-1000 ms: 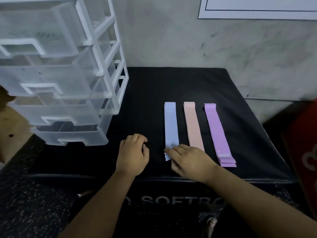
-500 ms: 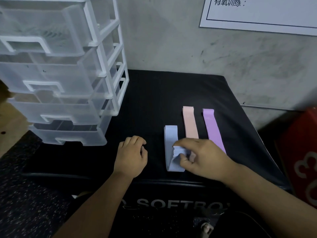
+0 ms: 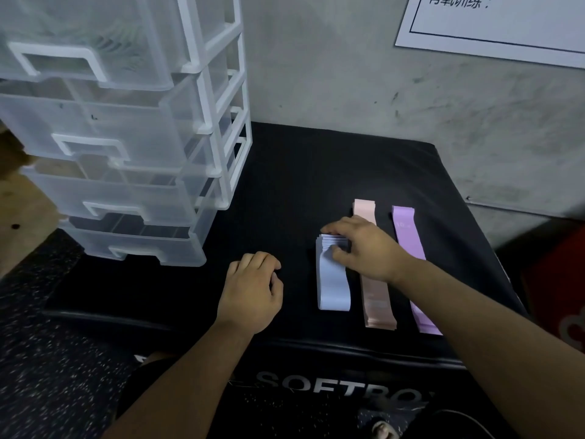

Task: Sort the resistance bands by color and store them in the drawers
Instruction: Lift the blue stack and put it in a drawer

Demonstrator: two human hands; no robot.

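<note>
Three stacks of flat resistance bands lie side by side on a black padded box [image 3: 316,172]. The light blue stack [image 3: 333,286] is folded over on itself, and my right hand [image 3: 364,248] pinches its folded far end. The peach stack [image 3: 376,305] and the purple stack [image 3: 408,236] lie straight to its right, partly under my right forearm. My left hand [image 3: 253,286] rests on the box with loosely curled fingers and holds nothing. A clear plastic drawer unit [image 3: 126,153] with several partly pulled-out drawers stands at the left.
A grey wall rises behind the box, with a white printed sheet [image 3: 493,23] at the top right. A red object [image 3: 563,299] sits at the right edge. Speckled dark flooring [image 3: 47,359] lies at the lower left.
My right hand lifted the near end of the blue stack and folded it away from me over the far end. The left hand stayed put. The camera moved closer.
</note>
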